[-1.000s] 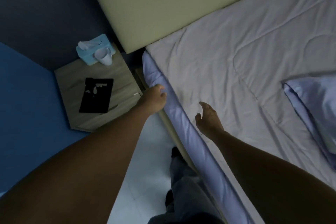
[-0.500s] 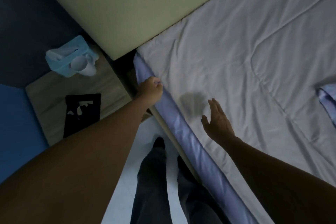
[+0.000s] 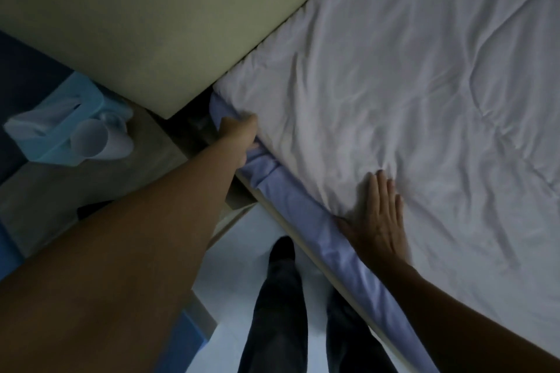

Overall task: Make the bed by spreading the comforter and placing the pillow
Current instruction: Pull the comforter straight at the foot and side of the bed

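Note:
A pale grey-white comforter (image 3: pixel 409 94) lies spread over the bed, wrinkled, with its corner near the headboard. Below its edge runs the lavender bed sheet (image 3: pixel 291 200) along the mattress side. My left hand (image 3: pixel 239 136) reaches to the comforter's corner and its fingers are closed on the edge there, next to bunched sheet. My right hand (image 3: pixel 378 215) lies flat, fingers apart, palm down on the comforter near the bed's side edge. The pillow is out of view.
A beige padded headboard (image 3: pixel 157 24) stands at the bed's head. A wooden nightstand (image 3: pixel 91 179) at the left carries a blue tissue box (image 3: pixel 60 124) and a white cup (image 3: pixel 100 139). My legs (image 3: pixel 281 312) stand on the pale floor beside the bed frame.
My right hand has come down from hovering and now presses flat on the comforter. My left hand has stayed at the corner, and the view has moved closer; the pillow has left the frame.

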Action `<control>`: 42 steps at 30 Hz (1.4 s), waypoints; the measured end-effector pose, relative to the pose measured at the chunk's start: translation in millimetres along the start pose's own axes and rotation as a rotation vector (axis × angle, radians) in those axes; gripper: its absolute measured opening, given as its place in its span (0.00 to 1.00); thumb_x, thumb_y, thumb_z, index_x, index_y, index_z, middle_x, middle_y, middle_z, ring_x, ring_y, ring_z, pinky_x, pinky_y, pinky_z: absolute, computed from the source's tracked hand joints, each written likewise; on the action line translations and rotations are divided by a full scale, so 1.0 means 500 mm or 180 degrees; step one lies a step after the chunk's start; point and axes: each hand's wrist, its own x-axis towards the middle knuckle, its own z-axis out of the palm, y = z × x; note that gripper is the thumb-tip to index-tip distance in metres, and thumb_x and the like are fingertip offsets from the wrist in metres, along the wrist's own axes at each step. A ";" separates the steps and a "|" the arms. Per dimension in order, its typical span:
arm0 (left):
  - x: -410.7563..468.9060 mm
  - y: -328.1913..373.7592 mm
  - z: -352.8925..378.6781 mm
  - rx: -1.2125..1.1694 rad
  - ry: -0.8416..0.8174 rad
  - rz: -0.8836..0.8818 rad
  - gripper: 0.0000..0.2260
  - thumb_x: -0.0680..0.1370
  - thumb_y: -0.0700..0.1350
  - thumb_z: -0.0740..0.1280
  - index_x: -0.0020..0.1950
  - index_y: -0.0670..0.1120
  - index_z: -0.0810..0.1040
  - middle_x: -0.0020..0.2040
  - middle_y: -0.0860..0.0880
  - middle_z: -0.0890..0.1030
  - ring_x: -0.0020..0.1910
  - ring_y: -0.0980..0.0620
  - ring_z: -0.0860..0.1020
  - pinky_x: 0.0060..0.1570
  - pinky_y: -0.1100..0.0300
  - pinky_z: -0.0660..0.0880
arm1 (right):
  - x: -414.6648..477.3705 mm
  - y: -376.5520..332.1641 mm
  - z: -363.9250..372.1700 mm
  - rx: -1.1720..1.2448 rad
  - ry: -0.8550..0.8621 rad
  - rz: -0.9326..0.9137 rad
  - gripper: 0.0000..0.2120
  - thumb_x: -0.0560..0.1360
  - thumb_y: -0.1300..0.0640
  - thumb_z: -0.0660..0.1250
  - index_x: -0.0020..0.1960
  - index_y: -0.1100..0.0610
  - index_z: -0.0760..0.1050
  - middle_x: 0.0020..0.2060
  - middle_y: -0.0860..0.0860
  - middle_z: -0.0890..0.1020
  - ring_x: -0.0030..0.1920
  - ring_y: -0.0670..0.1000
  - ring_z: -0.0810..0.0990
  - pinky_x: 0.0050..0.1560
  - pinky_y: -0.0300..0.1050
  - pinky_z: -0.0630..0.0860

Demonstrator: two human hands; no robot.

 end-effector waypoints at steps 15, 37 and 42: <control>0.107 -0.039 -0.038 0.0389 0.0848 0.0271 0.27 0.72 0.52 0.74 0.65 0.39 0.73 0.62 0.40 0.77 0.57 0.39 0.79 0.58 0.43 0.77 | -0.012 0.000 0.062 0.0882 0.0387 -0.0182 0.39 0.74 0.74 0.64 0.79 0.53 0.55 0.78 0.49 0.58 0.79 0.43 0.48 0.77 0.53 0.57; 0.121 -0.018 -0.116 0.0188 0.1280 0.0492 0.24 0.75 0.52 0.69 0.68 0.43 0.72 0.62 0.42 0.78 0.57 0.41 0.79 0.58 0.45 0.78 | -0.043 -0.021 0.056 0.0780 -0.0235 -0.0937 0.30 0.77 0.61 0.50 0.79 0.63 0.54 0.80 0.56 0.50 0.80 0.58 0.46 0.78 0.57 0.48; 0.022 -0.056 -0.063 0.1481 0.1695 0.1336 0.37 0.72 0.55 0.68 0.75 0.41 0.60 0.73 0.39 0.67 0.69 0.39 0.69 0.69 0.49 0.67 | -0.071 -0.007 0.040 0.0360 -0.0048 -0.0794 0.38 0.75 0.50 0.68 0.78 0.63 0.56 0.79 0.60 0.53 0.80 0.59 0.51 0.76 0.61 0.57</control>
